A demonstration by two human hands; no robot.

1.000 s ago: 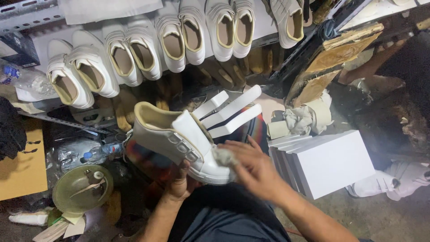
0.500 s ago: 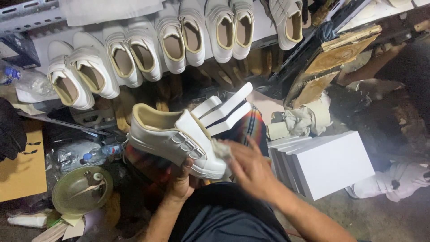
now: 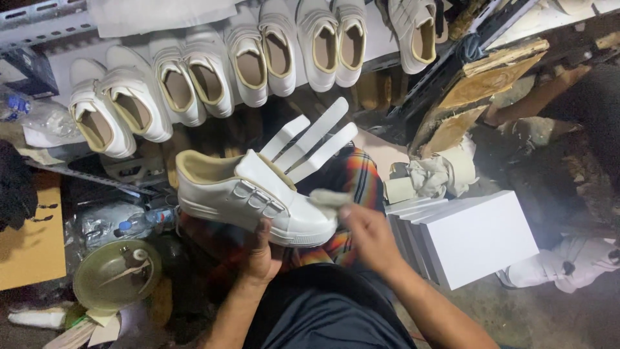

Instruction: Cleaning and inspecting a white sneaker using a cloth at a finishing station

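Observation:
My left hand (image 3: 261,253) grips a white sneaker (image 3: 248,196) from below, near its sole. The shoe lies on its side over my lap, toe to the right, with three white straps (image 3: 314,138) fanned open upward. My right hand (image 3: 369,235) pinches a small pale cloth (image 3: 329,198) and presses it against the shoe's toe. A plaid cloth (image 3: 352,176) covers my lap beneath the shoe.
A row of several white sneakers (image 3: 248,55) stands on a shelf at the top. A white box (image 3: 475,238) sits at right, with crumpled paper (image 3: 438,173) behind it. A green round lid (image 3: 116,274), a plastic bottle (image 3: 145,222) and cardboard (image 3: 29,240) lie at left.
The sneaker has tilted and shifted slightly left in my left hand. My right hand with the cloth has moved along the toe area.

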